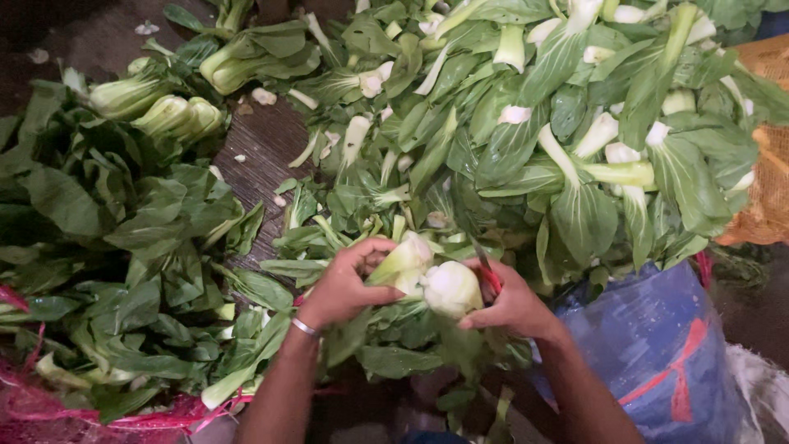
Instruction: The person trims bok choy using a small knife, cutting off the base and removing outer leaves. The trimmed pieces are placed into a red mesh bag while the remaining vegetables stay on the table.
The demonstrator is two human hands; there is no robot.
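Observation:
My left hand grips the pale stalks of a bok choy head, fingers curled over its top; a thin silver bangle sits on that wrist. My right hand touches the same head's white base from the right, and a red-handled tool sticks up between its fingers. The head's green leaves hang down below both hands. A big loose pile of cut bok choy leaves lies just beyond the hands.
Whole bok choy heads and dark leaves are heaped at left on a dark wooden surface. Red netting lies at bottom left, a blue plastic sack at bottom right, an orange mesh bag at the right edge.

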